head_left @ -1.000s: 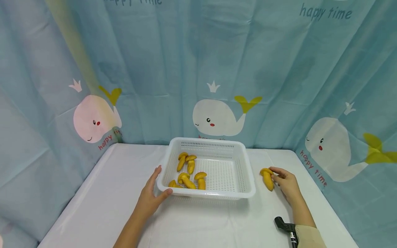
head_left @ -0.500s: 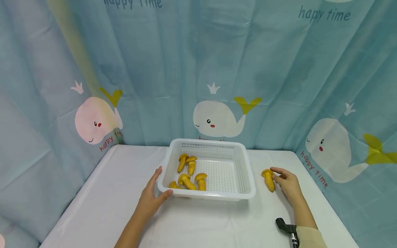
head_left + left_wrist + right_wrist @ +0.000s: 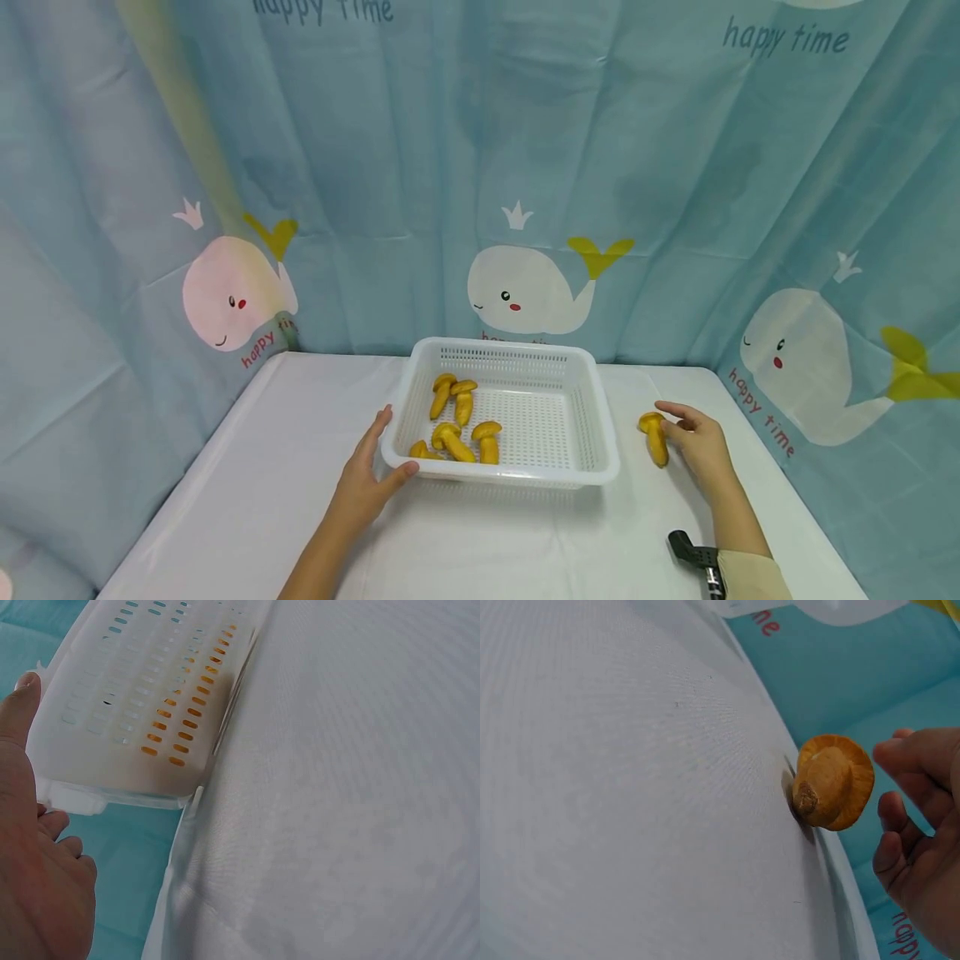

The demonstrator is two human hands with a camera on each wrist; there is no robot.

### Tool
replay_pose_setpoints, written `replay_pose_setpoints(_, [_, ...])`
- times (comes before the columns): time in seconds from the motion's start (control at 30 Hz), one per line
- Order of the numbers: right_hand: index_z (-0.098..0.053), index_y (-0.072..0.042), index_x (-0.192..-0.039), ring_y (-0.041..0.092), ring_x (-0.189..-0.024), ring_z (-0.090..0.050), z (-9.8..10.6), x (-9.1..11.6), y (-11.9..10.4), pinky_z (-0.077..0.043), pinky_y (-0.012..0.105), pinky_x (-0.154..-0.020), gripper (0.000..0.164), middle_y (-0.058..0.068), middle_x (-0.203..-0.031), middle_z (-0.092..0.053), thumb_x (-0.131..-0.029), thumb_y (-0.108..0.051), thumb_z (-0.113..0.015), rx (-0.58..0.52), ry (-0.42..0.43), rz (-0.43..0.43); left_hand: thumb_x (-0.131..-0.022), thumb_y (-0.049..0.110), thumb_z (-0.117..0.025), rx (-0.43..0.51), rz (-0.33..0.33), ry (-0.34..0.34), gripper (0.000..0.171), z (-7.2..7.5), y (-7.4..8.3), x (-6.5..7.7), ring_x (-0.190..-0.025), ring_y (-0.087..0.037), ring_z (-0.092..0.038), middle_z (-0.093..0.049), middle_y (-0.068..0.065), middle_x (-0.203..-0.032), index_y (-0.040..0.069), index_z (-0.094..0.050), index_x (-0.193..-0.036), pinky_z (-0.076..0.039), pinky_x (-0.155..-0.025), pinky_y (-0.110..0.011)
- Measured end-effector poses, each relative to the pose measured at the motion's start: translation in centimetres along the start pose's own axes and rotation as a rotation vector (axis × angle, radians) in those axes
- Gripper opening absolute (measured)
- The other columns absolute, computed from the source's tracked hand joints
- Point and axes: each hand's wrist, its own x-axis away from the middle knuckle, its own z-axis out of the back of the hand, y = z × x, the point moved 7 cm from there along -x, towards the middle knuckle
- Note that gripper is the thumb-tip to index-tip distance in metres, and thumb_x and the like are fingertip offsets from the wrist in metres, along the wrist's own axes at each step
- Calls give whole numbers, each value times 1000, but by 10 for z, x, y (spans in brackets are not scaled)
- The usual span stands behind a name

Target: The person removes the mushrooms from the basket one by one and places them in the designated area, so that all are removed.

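A white perforated plastic basket (image 3: 525, 475) stands on the white-covered table with several yellow-brown mushrooms (image 3: 453, 442) in its left half. My left hand (image 3: 360, 487) rests against its left front corner, thumb on the front rim and the other fingers along the left side. In the left wrist view, the thumb touches the rim. Right of the basket, one more mushroom (image 3: 656, 438) lies on the cloth, cap toward the back. My right hand (image 3: 701, 450) is just to its right, thumb and forefinger apart. The right wrist view shows the mushroom's cap (image 3: 855, 787) just short of the fingertips.
A black strap-like device (image 3: 693, 552) sits at my right wrist, beside a beige sleeve (image 3: 750, 575). Behind the table hangs a blue curtain (image 3: 375, 275) with whale prints, also reaching round both sides.
The loose mushroom has shifted slightly right, and its stem stands a little straighter toward me. My right hand has moved slightly right. The left hand and basket have hardly changed.
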Motion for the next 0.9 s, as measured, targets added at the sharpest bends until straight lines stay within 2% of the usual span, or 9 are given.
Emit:
replay_pose_setpoints(0.23, [-68, -13, -135, 21, -90, -48, 4, 2, -14, -44, 21, -66, 36, 13, -104, -60, -102, -27, -65, 49, 21, 41, -87, 49, -80, -12, -3, 9, 97, 1, 0, 1, -156, -38, -23, -23, -5, -170, 40, -20, -163, -26, -114, -74])
replay_pose_setpoints(0.53, [-65, -21, -139, 21, -103, -46, 6, 6, -35, -45, 20, -73, 41, 11, -125, -60, -103, -41, -62, 77, 2, 47, -86, 49, -80, -3, -3, 13, 97, 1, 0, 1, -156, -38, -23, -23, -5, -170, 39, -21, -163, -25, -114, -75])
replay_pose_setpoints(0.77, [-65, -20, -139, 24, -94, -51, 9, 13, -60, -49, 21, -72, 41, 11, -110, -60, -103, -39, -63, 85, 4, 112, -86, 49, -80, -3, 4, 9, 97, 1, 1, 2, -156, -37, -23, -23, -3, -170, 40, -21, -163, -25, -114, -74])
replay_pose_setpoints(0.9, [-65, -20, -140, 24, -91, -51, 10, 17, -74, -50, 19, -70, 42, 11, -109, -59, -102, -39, -63, 87, 8, 133, -87, 48, -80, 3, -2, 6, 97, 1, 2, 1, -156, -36, -23, -23, -2, -170, 40, -21, -163, -25, -115, -74])
